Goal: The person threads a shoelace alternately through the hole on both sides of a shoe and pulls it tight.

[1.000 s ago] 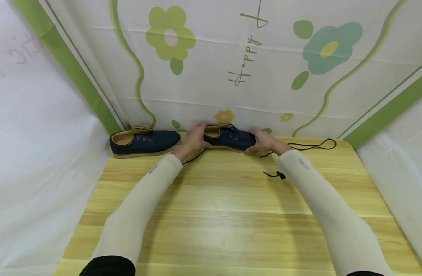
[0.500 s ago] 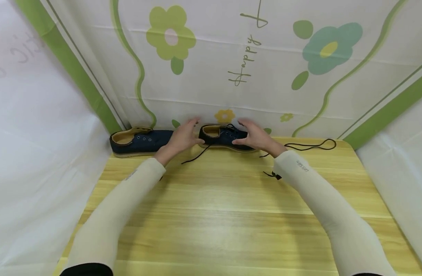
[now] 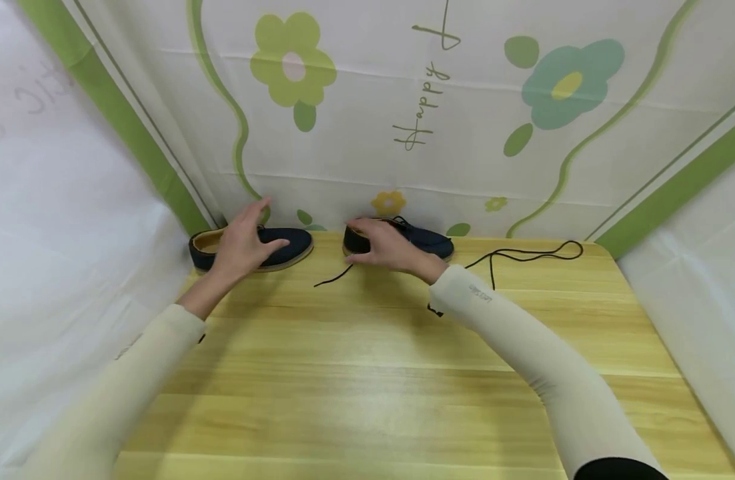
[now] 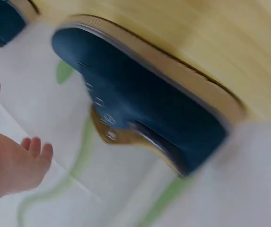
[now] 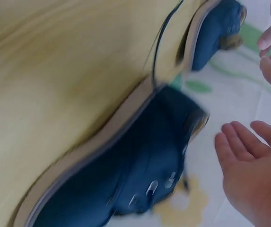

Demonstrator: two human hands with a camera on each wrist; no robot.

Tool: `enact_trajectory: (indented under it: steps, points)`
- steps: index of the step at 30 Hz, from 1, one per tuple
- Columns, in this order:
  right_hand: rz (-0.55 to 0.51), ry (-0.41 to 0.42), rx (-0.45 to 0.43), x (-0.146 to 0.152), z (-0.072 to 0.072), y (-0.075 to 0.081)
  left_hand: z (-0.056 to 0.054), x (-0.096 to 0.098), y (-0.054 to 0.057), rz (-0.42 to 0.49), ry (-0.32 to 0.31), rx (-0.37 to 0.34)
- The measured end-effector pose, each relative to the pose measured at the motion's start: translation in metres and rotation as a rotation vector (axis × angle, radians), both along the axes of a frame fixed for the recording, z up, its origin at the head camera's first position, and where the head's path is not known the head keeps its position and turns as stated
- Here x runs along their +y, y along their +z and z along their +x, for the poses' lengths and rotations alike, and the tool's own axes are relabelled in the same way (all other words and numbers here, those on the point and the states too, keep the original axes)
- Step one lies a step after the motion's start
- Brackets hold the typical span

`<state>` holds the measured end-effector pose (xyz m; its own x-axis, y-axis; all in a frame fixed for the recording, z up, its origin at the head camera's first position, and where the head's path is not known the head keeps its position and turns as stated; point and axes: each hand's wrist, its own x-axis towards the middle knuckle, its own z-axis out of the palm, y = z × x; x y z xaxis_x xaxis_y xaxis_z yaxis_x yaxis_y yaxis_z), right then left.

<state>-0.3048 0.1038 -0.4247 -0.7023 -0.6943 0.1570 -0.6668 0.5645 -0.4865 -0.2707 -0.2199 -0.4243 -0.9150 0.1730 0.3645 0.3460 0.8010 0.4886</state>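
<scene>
Two dark blue lace-up shoes with tan soles rest along the back of the table, toes to the right in the head view. Over the left shoe [image 3: 289, 247] hovers my left hand [image 3: 243, 243], fingers spread; the left wrist view shows it apart from the shoe [image 4: 144, 90], whose visible eyelets hold no lace. My right hand [image 3: 385, 245] is in front of the right shoe [image 3: 430, 243], hiding part of its side. In the right wrist view the right hand's fingers [image 5: 234, 146] are extended beside this shoe [image 5: 126, 156], not gripping it. A dark lace runs through its eyelets.
A loose black shoelace [image 3: 538, 255] lies looped on the wooden table [image 3: 367, 373] at the right. A lace end [image 3: 333, 279] trails from the right shoe. Small black items [image 3: 435, 310] peek out beside the sleeves. A white flowered curtain [image 3: 355, 153] stands directly behind the shoes.
Both hands have let go of the right shoe, which they held between them at first. The left hand has moved left over the left shoe; the right has shifted left toward the right shoe's heel.
</scene>
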Motion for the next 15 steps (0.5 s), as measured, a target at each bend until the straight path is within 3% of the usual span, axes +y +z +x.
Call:
enact_trajectory:
  steps: [8,15]
  points:
    - [0.003,0.063,-0.152,-0.06,0.001,-0.021,0.019,-0.052,-0.009,0.039,0.155,0.013]
    - [0.047,-0.009,-0.227,-0.096,-0.006,-0.042,0.031,-0.077,-0.02,0.09,0.221,-0.042]
